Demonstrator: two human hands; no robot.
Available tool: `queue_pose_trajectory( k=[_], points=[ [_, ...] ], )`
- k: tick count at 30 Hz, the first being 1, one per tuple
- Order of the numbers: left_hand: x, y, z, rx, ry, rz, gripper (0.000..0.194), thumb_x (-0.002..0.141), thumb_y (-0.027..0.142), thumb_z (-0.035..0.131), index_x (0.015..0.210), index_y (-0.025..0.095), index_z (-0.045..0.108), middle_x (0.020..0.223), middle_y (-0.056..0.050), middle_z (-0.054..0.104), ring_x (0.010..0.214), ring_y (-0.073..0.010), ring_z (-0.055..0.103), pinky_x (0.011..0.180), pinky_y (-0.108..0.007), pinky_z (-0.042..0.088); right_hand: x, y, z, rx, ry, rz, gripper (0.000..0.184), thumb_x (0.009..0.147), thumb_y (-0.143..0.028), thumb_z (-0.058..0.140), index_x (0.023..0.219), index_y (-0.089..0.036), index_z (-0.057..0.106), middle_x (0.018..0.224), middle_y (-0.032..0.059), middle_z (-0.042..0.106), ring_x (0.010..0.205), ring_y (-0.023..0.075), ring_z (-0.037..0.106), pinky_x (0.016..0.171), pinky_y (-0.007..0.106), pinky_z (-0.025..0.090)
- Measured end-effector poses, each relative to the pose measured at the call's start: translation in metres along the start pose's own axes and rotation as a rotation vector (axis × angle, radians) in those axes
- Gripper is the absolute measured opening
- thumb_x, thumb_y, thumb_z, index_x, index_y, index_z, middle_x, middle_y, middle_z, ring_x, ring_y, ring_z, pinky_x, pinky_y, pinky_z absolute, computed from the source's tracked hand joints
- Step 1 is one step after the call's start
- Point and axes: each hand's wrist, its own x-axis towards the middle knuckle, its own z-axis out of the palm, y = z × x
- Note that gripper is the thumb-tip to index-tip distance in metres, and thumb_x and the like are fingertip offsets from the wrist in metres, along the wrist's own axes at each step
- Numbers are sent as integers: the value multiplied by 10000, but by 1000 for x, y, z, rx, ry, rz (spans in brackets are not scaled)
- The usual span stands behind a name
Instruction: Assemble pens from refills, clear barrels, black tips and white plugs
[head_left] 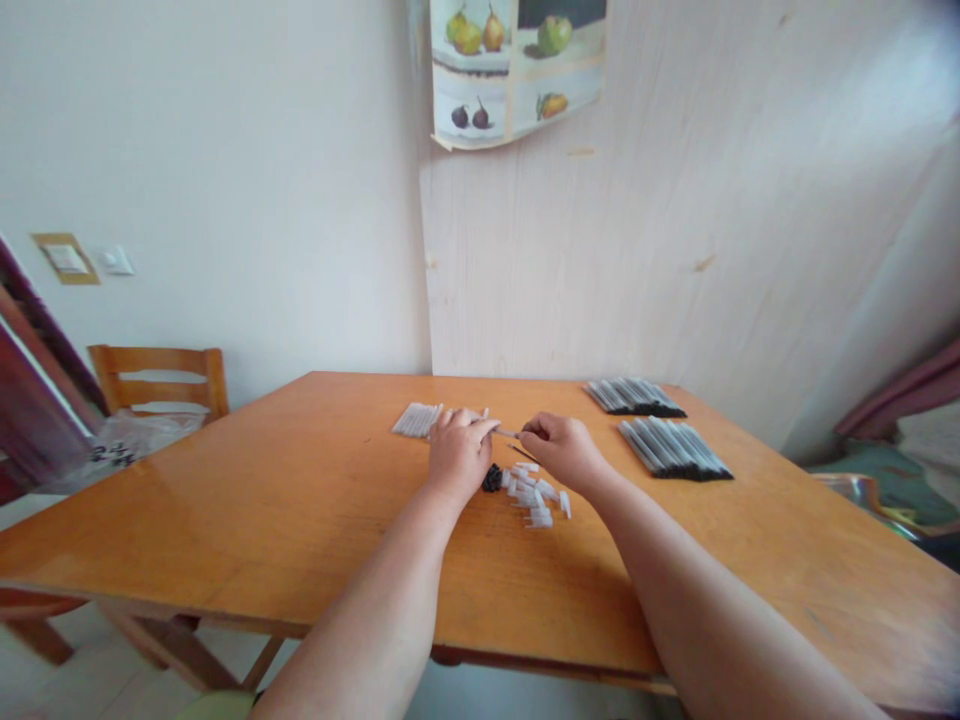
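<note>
Above the middle of the table, my left hand point(459, 448) is closed round a slim, pale pen point(505, 432). The fingers of my right hand point(561, 447) pinch the right end of that pen, and their grip hides the tip. Just under it, a thin dark stick like a pen refill point(522, 453) shows beside my right hand. White translucent pen caps point(538, 497) lie in a loose heap below my hands. Small black pieces point(492, 478) are clustered next to the caps, close to my left wrist. Left of my left hand lies a row of whitish tubes point(416, 420), partly covered by it.
Two flat groups of grey pens with black ends, a far group point(634, 396) and a nearer group point(675, 448), lie at the right of the wooden table point(300, 500). A wooden chair point(161, 385) holding a plastic bag point(135, 440) stands at the left.
</note>
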Motion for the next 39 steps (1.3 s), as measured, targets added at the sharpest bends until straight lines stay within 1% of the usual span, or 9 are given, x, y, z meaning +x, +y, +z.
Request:
queue_pose_trajectory(
  k=[7, 12, 19, 22, 25, 28, 31, 35, 39],
  points=[
    [-3, 0, 4, 22, -20, -29, 290, 896, 237, 509, 1072, 325, 723, 1046, -66, 643, 1048, -241, 490, 932, -408, 358, 2, 5, 2, -75, -71, 0, 189, 767, -324, 570, 704, -185, 681, 630, 0, 643, 604, 124, 547, 540, 233, 316],
    [-5, 5, -1, 56, 27, -79, 355, 880, 288, 548, 1224, 288, 637, 1191, -84, 599, 1139, -255, 458, 983, -411, 346, 6, 13, 0, -131, 2, 53, 166, 757, -316, 584, 734, -185, 684, 646, 12, 659, 611, 129, 557, 548, 235, 322],
    [2, 3, -12, 52, 132, -277, 283, 904, 292, 507, 1124, 232, 673, 1144, -90, 628, 1107, -232, 499, 987, -383, 364, 10, 14, -2, -146, 66, 141, 163, 765, -336, 589, 739, -192, 660, 645, 20, 658, 594, 137, 561, 516, 238, 316],
    [-1, -1, -20, 61, 96, -354, 263, 900, 285, 509, 1096, 231, 676, 1108, -84, 642, 1080, -222, 519, 962, -368, 383, 12, 13, -4, -146, 86, 144, 149, 761, -326, 597, 757, -191, 660, 683, 31, 675, 626, 146, 580, 538, 237, 339],
    [-18, -4, -35, 118, 7, -408, 267, 884, 263, 520, 1107, 261, 666, 1148, -71, 632, 1094, -228, 519, 937, -368, 393, 13, 12, -6, -156, 109, 134, 138, 767, -313, 589, 752, -193, 656, 706, 39, 681, 655, 154, 592, 561, 240, 355],
    [-46, -2, -51, 211, -92, -457, 277, 883, 301, 516, 1122, 271, 651, 1147, -83, 629, 1092, -253, 516, 921, -396, 391, 12, 9, -8, -155, 121, 140, 140, 772, -313, 578, 767, -200, 660, 714, 39, 682, 672, 160, 598, 561, 245, 352],
    [-75, 4, -62, 264, -154, -503, 295, 879, 324, 510, 1142, 269, 631, 1180, -88, 620, 1125, -271, 501, 927, -421, 379, 10, 5, -10, -152, 128, 143, 159, 783, -329, 562, 789, -209, 665, 727, 36, 686, 687, 166, 602, 563, 249, 347],
    [-97, 14, -61, 299, -210, -517, 360, 880, 417, 497, 1174, 242, 609, 1242, -114, 590, 1174, -286, 475, 961, -433, 361, 8, 2, -12, -178, 159, 162, 211, 806, -366, 539, 843, -217, 683, 776, 46, 699, 732, 182, 617, 578, 257, 348],
    [-99, 16, -58, 355, -229, -497, 443, 900, 478, 431, 1208, 202, 588, 1295, -147, 555, 1216, -295, 451, 996, -449, 340, 7, -4, -17, -232, 204, 214, 250, 828, -367, 513, 901, -224, 705, 859, 69, 720, 810, 205, 633, 601, 265, 354]
  ],
)
